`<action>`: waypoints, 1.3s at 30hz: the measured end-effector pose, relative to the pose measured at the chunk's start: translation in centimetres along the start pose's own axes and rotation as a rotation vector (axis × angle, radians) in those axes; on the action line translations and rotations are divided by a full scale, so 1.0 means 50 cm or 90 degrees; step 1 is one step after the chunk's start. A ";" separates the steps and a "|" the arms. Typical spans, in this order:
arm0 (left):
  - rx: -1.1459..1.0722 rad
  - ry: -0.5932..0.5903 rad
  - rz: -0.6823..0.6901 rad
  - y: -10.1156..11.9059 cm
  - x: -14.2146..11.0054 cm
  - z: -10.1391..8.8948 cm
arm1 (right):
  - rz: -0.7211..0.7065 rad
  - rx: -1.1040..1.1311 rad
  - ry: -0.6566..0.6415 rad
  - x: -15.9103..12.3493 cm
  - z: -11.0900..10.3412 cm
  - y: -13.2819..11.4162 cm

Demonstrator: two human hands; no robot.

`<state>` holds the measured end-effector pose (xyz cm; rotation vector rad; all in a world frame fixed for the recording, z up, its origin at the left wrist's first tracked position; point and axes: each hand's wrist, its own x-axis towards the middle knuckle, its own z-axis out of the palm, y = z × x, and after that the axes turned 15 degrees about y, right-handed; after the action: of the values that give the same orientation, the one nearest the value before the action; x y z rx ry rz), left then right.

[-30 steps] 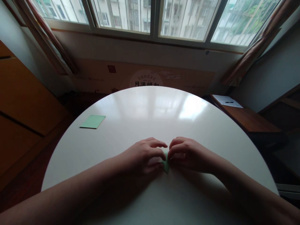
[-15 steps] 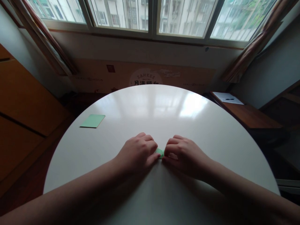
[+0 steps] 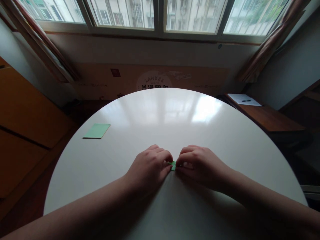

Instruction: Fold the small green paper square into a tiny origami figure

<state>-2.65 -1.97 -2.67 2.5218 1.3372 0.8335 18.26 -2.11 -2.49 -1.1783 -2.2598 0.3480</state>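
A small folded piece of green paper (image 3: 173,166) lies near the middle of the white round table (image 3: 140,116), between my two hands. My left hand (image 3: 152,166) pinches its left side between thumb and fingers. From the other side my right hand (image 3: 196,164) has thumb and fingertips closed on its right edge. Much of the paper is covered by my fingers, so its full folded shape cannot be made out. Farther off to the left rests a flat stack of green square paper (image 3: 97,131), touched by neither hand.
Right of the table stands a brown wooden surface (image 3: 277,116) bearing a white sheet (image 3: 243,99) with a dark pen (image 3: 246,100). A wooden cabinet (image 3: 27,110) is at the left. Beyond the table are a printed panel (image 3: 125,80) and windows (image 3: 122,15).
My left fingers have shifted slightly on the green paper, with the index finger now reaching its top edge. The whole view has tilted a little.
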 end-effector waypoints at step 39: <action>-0.092 -0.095 0.275 -0.057 0.032 -0.040 | -0.213 0.059 -0.067 0.011 -0.032 0.050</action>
<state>-5.08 0.77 -1.52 2.7293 0.6681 0.7577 20.63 -0.24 -2.17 -0.7323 -2.4517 0.3839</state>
